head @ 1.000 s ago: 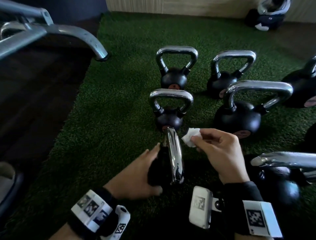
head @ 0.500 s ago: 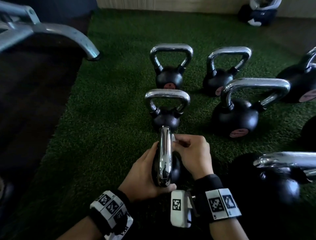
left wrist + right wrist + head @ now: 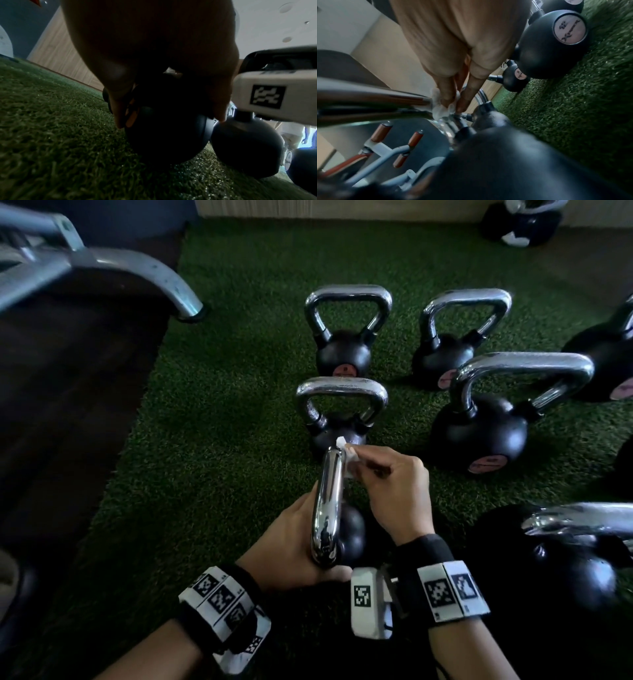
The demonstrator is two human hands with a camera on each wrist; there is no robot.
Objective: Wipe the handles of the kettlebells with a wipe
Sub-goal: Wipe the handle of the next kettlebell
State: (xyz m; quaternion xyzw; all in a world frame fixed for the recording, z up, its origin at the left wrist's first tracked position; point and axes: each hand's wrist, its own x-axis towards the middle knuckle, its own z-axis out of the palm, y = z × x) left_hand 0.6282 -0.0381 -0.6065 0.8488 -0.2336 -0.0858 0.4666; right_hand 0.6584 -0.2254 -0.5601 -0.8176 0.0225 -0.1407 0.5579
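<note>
A small black kettlebell [image 3: 349, 535] with a chrome handle [image 3: 327, 501] stands on the green turf just in front of me. My left hand [image 3: 294, 546] grips its black ball [image 3: 168, 135] from the left, thumb on the near side. My right hand [image 3: 394, 487] pinches a small white wipe [image 3: 347, 455] against the far end of the handle; the wipe [image 3: 440, 106] sits crumpled under the fingertips on the chrome bar [image 3: 373, 100]. Several more chrome-handled kettlebells stand beyond, the closest [image 3: 339, 416] directly behind the one I hold.
A larger kettlebell [image 3: 486, 419] stands to the right, another [image 3: 579, 546] at the near right, two more [image 3: 346, 337] [image 3: 459, 337] farther back. A grey machine leg [image 3: 137, 272] curves onto dark flooring on the left. A dark bag [image 3: 524, 224] lies by the far wall.
My right hand came in from the right with the wipe, met the handle, and has slid it to the handle's far end. The left hand keeps holding the kettlebell's ball.
</note>
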